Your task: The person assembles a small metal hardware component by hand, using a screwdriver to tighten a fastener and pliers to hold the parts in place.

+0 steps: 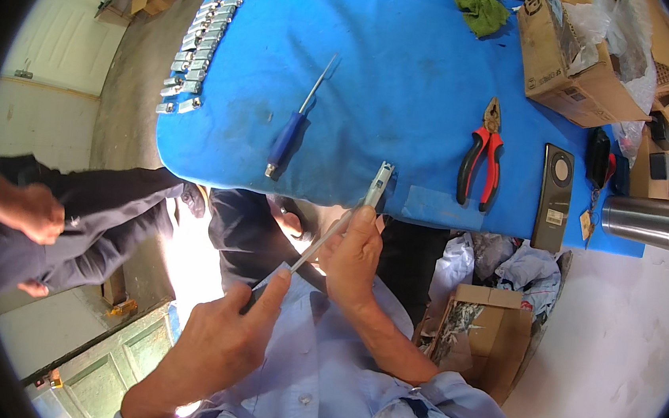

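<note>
My left hand (230,331) is wrapped round the dark handle of a file-like tool with a long, flat metal blade (316,246), index finger stretched along it. The blade slants up to the right, toward my right hand (356,257). Pinched in my right fingers is a small silvery metal channel piece (380,183), its slotted end pointing up over the table's near edge. Whether the blade's tip touches the piece is hidden by my fingers. Nearby on the blue cloth (376,93) lie a blue-handled screwdriver (289,133) and red-and-black pliers (482,154).
Rows of similar metal pieces (201,50) line the table's left edge. At right are a cardboard box (565,78), a dark flat case (553,196) and a steel flask (647,223). Another person's hand (38,213) shows at far left. An open carton (498,335) stands below the table.
</note>
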Demonstrator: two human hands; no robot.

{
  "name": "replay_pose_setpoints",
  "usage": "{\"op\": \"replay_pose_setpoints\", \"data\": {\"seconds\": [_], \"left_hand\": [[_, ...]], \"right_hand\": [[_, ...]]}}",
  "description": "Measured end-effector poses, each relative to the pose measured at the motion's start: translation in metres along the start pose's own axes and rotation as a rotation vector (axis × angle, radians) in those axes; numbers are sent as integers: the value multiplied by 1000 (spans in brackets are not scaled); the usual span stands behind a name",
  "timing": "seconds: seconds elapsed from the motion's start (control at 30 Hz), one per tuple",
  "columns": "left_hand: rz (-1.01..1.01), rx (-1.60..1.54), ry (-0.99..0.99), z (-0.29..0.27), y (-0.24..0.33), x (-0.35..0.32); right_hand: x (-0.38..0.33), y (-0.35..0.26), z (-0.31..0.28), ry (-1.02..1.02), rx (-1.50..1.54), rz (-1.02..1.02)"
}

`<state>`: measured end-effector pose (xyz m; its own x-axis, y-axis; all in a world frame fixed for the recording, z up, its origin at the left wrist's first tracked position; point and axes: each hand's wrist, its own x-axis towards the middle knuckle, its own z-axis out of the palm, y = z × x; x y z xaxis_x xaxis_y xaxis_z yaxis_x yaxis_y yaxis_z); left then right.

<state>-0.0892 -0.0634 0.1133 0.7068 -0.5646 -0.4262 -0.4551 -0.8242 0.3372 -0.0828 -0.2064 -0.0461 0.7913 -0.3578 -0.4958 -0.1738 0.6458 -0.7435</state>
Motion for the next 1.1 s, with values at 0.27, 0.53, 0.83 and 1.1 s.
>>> {"op": "replay_pose_setpoints", "data": {"seconds": [0.27, 0.53, 0.83, 1.1], "left_hand": [[-61, -507, -78, -42, -24, 29], [205, -270, 47, -29, -44, 36], [105, -115, -49, -39, -12, 29], [-353, -926, -415, -61, -37, 58]], "right_hand": [[4, 9, -8, 5, -57, -2], [5, 6, -10, -25, -103, -23], [6, 7, -21, -182, 223, 92], [6, 6, -20, -86, 79, 15]]}}
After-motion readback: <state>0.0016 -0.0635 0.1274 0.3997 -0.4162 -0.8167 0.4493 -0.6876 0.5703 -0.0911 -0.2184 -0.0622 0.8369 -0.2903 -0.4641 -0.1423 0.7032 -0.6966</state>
